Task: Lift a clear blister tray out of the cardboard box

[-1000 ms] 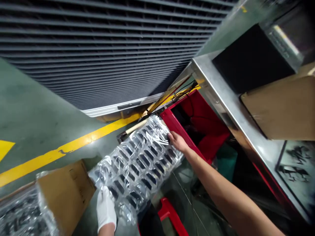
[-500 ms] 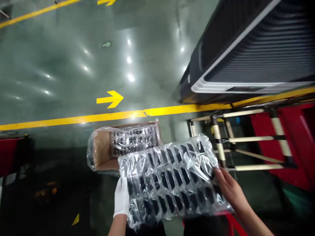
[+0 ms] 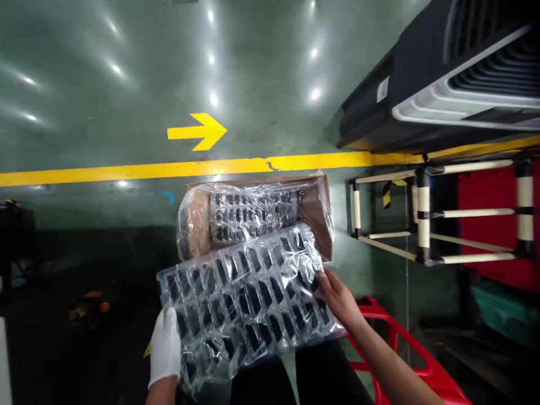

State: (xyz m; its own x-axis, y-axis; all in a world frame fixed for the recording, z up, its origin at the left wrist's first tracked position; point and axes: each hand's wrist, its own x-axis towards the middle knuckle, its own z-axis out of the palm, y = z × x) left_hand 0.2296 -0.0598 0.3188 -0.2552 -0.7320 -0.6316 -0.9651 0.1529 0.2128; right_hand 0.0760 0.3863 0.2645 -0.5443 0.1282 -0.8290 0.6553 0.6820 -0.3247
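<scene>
I hold the tray (image 3: 247, 298) by its two short ends, level and just above my lap. My gloved left hand (image 3: 165, 349) clamps the near-left corner; my bare right hand (image 3: 340, 301) grips the right edge, fingers curled over the wrap. The tray sits just in front of the box (image 3: 314, 211), overlapping its near rim. It looks light but floppy: thin plastic pockets of small dark parts inside a loose, slick bag, so I judge it would sag or slip if held one-handed. The ends are the best hold. Beyond the box runs a yellow line (image 3: 126, 171); right of the box stands a rack (image 3: 422, 216).
</scene>
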